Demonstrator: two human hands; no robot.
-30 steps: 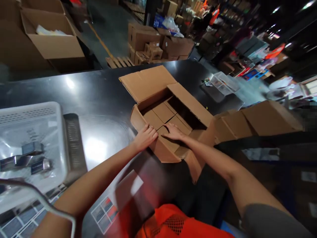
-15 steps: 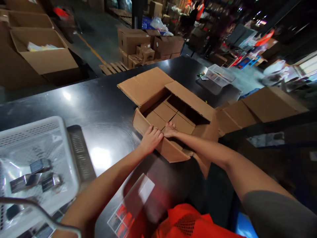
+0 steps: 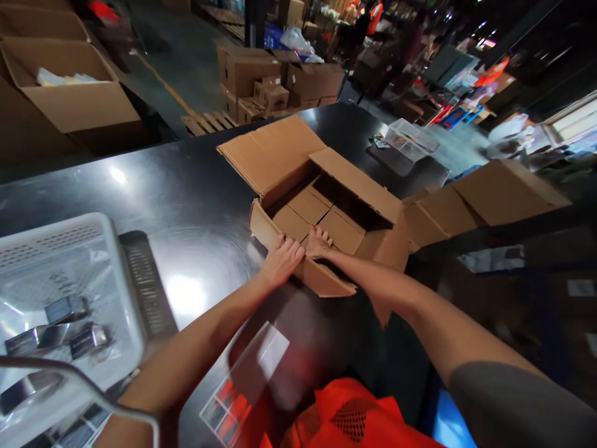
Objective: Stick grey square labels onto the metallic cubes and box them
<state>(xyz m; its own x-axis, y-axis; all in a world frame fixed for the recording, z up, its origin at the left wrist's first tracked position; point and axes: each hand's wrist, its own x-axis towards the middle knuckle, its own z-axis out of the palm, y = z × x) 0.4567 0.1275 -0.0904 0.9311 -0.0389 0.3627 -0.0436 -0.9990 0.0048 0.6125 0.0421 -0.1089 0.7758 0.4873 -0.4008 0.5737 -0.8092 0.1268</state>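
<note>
An open cardboard box (image 3: 268, 225) sits on the dark, shiny table (image 3: 200, 180) with its flaps spread outward. Inside it lie several smaller brown cartons (image 3: 342, 229), packed side by side. My left hand (image 3: 284, 258) is closed over the box's near wall, fingers curled across the top edge. Just to its right, my right hand (image 3: 319, 242) reaches inside the box with its fingers bent against the cartons near that wall. Whether the right fingers grip a carton is hidden.
At the left stands a white plastic basket (image 3: 109, 249) holding small packaged items. A sheet of labels (image 3: 228, 404) lies near my body. A clear basket (image 3: 410, 138) is at the table's far end. Stacked cartons (image 3: 252, 68) stand on the floor beyond, with an open carton (image 3: 79, 106) at left.
The whole view has shifted slightly, so things appear a little further left and up. Both hands stay at the box's near wall; the right fingers look slightly more bent.
</note>
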